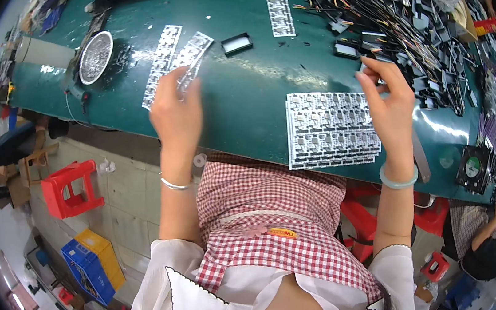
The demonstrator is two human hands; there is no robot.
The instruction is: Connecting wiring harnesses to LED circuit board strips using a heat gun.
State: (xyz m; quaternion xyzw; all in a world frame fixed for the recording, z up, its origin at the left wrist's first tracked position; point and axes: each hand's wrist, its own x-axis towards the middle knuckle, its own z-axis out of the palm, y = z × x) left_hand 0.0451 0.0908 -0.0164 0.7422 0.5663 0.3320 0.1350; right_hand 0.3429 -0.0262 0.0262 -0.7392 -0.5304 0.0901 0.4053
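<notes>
My left hand (176, 115) is closed on one end of a narrow white circuit-board strip (197, 46), which tilts up over the green table. Under and beside it lies a second white board strip (163, 57). A black rectangular frame (237, 44) with a pale window rests to the right of these strips. My right hand (390, 93) has thumb and forefinger brought close together above the table; something small may be between them, but I cannot make it out. Just below that hand is a stack of white circuit-board panels (330, 127) near the table edge.
A large heap of black-cased parts with wires (394, 31) covers the right side. Another board strip (278, 4) lies at the far middle. A round white-rimmed dish (96, 57) sits on the left. A red stool (71, 189) and blue-yellow crates (94, 267) stand on the floor.
</notes>
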